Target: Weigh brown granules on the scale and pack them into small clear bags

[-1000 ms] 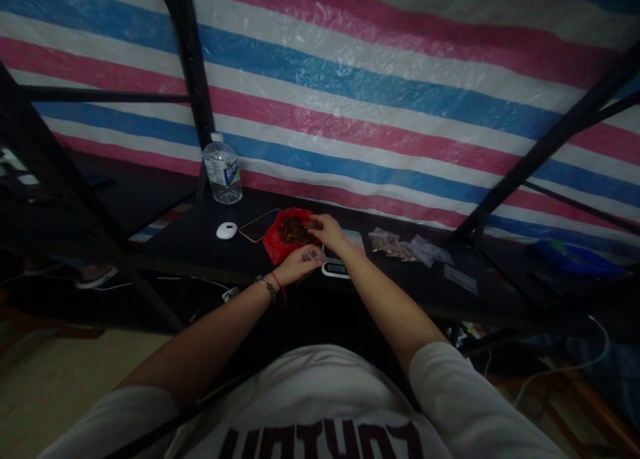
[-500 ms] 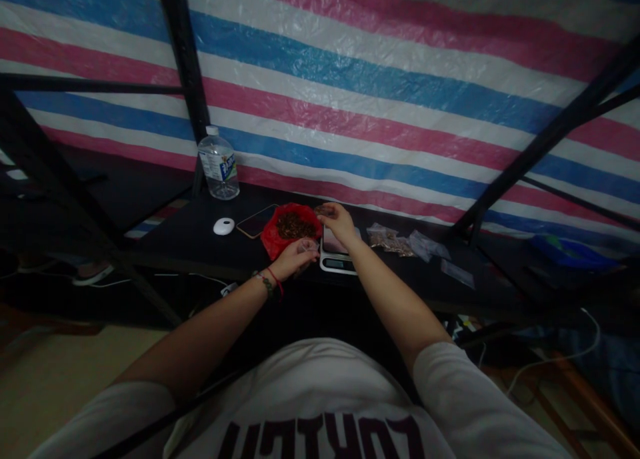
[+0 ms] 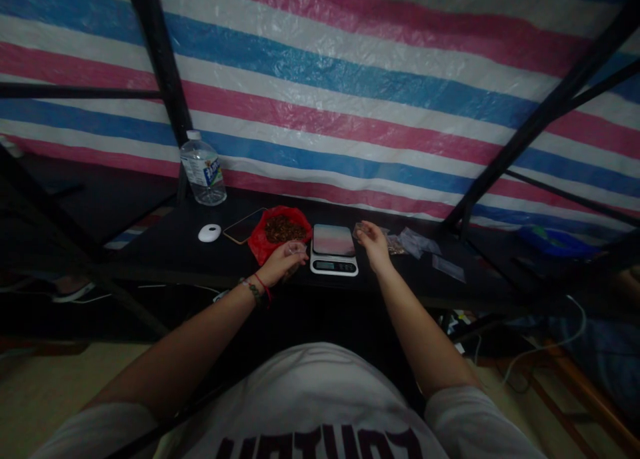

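My left hand [image 3: 284,260] is closed around a small clear plastic piece [image 3: 297,247], at the front right edge of a red plastic bag [image 3: 260,244]. Inside that open bag lies a heap of small brown bits [image 3: 284,229]. My right hand [image 3: 374,241] pinches a small see-through thing [image 3: 359,228], too blurred to name exactly. It is just right of a white digital scale [image 3: 334,267] and apart from it. The scale's metal plate [image 3: 333,239] shows bare between my hands. Past my right hand lie small clear bags with brown bits [image 3: 395,245], partly hidden.
More clear plastic bags [image 3: 420,241] and a flat one [image 3: 449,269] lie to the right on the black table [image 3: 240,267]. To the left are a phone [image 3: 243,227], a white rounded case [image 3: 209,233] and a clear bottle [image 3: 204,172]. Black metal posts [image 3: 163,65] frame a striped sheet.
My right hand has moved from above the red bag, across the scale, to the scale's right side, uncovering the plate. My left hand stays beside the red bag. The view has shifted slightly.
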The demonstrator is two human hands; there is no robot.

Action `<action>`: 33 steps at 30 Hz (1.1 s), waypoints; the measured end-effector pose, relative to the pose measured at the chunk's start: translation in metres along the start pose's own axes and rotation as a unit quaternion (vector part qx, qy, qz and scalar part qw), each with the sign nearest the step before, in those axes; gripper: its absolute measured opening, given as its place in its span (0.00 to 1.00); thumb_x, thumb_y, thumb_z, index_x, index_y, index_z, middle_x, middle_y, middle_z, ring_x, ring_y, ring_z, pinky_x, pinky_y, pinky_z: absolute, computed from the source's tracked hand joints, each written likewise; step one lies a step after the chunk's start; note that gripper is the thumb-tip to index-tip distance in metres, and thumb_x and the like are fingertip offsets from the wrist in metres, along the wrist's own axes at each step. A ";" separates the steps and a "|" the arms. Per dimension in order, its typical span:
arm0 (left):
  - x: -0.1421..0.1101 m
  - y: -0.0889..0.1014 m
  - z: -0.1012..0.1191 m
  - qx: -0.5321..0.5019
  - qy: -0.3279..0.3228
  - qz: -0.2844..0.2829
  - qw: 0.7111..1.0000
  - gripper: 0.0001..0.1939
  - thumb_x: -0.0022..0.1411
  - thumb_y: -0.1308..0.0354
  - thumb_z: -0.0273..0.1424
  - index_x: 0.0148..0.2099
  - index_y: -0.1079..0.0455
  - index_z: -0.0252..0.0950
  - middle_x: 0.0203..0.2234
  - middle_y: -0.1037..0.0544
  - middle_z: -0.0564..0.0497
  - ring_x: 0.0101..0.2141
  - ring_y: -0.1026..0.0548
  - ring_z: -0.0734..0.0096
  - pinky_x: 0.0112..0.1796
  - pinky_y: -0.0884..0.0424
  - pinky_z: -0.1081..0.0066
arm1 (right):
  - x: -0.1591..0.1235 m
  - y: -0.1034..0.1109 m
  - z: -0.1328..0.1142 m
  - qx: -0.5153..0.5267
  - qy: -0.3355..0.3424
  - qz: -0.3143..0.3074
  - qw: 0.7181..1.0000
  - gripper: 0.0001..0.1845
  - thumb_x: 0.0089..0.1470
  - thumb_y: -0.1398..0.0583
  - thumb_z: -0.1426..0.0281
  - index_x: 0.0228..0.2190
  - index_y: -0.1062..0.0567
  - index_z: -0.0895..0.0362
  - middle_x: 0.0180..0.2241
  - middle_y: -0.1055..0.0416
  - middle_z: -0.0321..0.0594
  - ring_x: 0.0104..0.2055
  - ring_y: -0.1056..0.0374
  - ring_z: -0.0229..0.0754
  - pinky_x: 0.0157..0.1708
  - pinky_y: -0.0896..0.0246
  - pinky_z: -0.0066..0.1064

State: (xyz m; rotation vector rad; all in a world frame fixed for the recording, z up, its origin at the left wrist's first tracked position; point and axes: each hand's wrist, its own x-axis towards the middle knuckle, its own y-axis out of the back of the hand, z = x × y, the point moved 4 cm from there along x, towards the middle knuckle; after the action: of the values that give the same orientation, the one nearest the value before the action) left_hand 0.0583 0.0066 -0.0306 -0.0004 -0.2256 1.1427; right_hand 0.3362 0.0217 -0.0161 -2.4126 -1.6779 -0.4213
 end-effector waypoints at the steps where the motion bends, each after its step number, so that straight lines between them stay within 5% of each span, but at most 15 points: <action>1: 0.000 0.000 0.000 -0.002 0.005 0.003 1.000 0.16 0.49 0.36 0.39 0.36 0.33 0.34 0.28 0.25 0.50 0.28 0.28 0.72 0.32 0.34 0.73 | -0.002 0.004 0.005 0.006 -0.008 0.005 1.000 0.31 0.42 0.35 0.59 0.48 0.30 0.56 0.46 0.26 0.47 0.45 0.28 0.48 0.42 0.32 0.40; 10: -0.002 -0.001 0.003 0.009 0.005 0.010 1.000 0.14 0.49 0.36 0.40 0.33 0.32 0.35 0.29 0.26 0.50 0.30 0.28 0.72 0.33 0.32 0.72 | -0.006 0.008 0.023 0.033 -0.052 -0.035 0.997 0.32 0.42 0.35 0.55 0.49 0.29 0.54 0.49 0.27 0.48 0.46 0.28 0.49 0.38 0.31 0.39; 14: -0.002 -0.002 0.006 0.026 0.006 -0.004 1.000 0.13 0.50 0.37 0.39 0.32 0.32 0.35 0.28 0.26 0.50 0.29 0.28 0.71 0.32 0.33 0.72 | -0.006 0.005 0.026 0.045 -0.019 -0.045 0.998 0.32 0.42 0.34 0.58 0.49 0.29 0.55 0.46 0.25 0.47 0.47 0.28 0.47 0.46 0.33 0.42; 25: -0.002 -0.003 0.006 0.020 0.017 0.000 1.000 0.14 0.48 0.37 0.39 0.31 0.34 0.35 0.28 0.27 0.50 0.29 0.29 0.72 0.32 0.34 0.73 | 0.008 -0.028 0.020 -0.144 0.090 -0.071 0.983 0.23 0.42 0.34 0.61 0.41 0.26 0.55 0.45 0.26 0.43 0.50 0.32 0.47 0.56 0.44 0.44; 33: -0.001 -0.001 0.003 0.011 0.004 -0.009 1.000 0.13 0.50 0.37 0.38 0.33 0.33 0.35 0.28 0.26 0.51 0.29 0.29 0.72 0.33 0.33 0.73 | 0.007 -0.016 0.018 -0.193 0.093 -0.037 0.976 0.27 0.41 0.34 0.57 0.43 0.26 0.54 0.47 0.29 0.44 0.51 0.35 0.48 0.54 0.44 0.43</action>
State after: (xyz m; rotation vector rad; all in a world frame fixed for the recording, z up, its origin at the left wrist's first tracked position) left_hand 0.0587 0.0047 -0.0277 0.0159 -0.2061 1.1272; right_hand 0.3258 0.0391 -0.0309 -2.4668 -1.7378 -1.0395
